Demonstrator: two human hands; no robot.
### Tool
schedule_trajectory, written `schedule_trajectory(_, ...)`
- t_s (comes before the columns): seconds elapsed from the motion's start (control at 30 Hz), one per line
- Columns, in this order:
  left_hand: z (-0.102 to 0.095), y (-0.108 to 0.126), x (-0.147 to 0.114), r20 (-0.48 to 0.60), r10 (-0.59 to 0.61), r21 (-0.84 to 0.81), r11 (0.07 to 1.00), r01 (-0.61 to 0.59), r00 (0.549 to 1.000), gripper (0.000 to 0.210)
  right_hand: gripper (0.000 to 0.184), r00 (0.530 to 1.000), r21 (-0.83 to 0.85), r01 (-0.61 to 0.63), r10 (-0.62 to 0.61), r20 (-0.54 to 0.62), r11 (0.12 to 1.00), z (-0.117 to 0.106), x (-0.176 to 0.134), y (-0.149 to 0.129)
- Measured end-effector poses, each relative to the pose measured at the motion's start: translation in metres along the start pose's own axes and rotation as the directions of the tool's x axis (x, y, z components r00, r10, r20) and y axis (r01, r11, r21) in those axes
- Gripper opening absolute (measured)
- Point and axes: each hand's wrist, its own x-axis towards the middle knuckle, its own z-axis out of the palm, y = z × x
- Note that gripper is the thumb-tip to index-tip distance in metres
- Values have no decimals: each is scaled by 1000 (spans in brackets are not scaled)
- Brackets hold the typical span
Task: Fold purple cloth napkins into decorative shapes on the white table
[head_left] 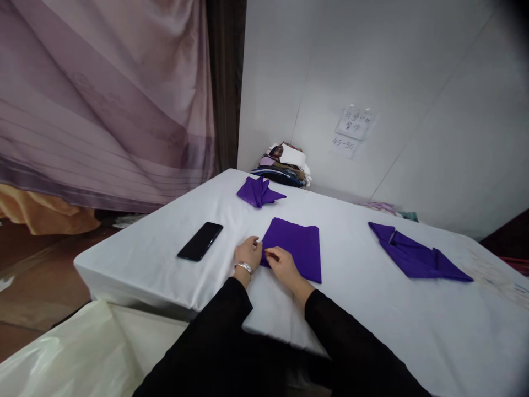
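Note:
A purple cloth napkin (303,245), folded into a rough square, lies flat on the white-covered table in front of me. My left hand (248,252) is at its left edge, fingers curled and pinched together, with a silver bracelet at the wrist. Close beside it, my right hand (282,264) rests over the napkin's lower left part, its thumb and fingers closed on the cloth near the edge. The fingertips of both hands are only partly visible. The napkin's right side lies untouched.
A black phone (200,241) lies left of my hands. Behind stands a purple napkin folded in pleats (258,192); another folded purple napkin (417,256) lies to the right. A pile of cloths (283,164) sits by the wall. The white tablecloth (136,264) drops over the near edge.

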Motion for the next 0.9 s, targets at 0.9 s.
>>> schedule_trajectory(0.9,-19,-6,-26,178,263,369,876,-312,948,26,40,997,-495,7,-47,-68,869,-117,-87,48)
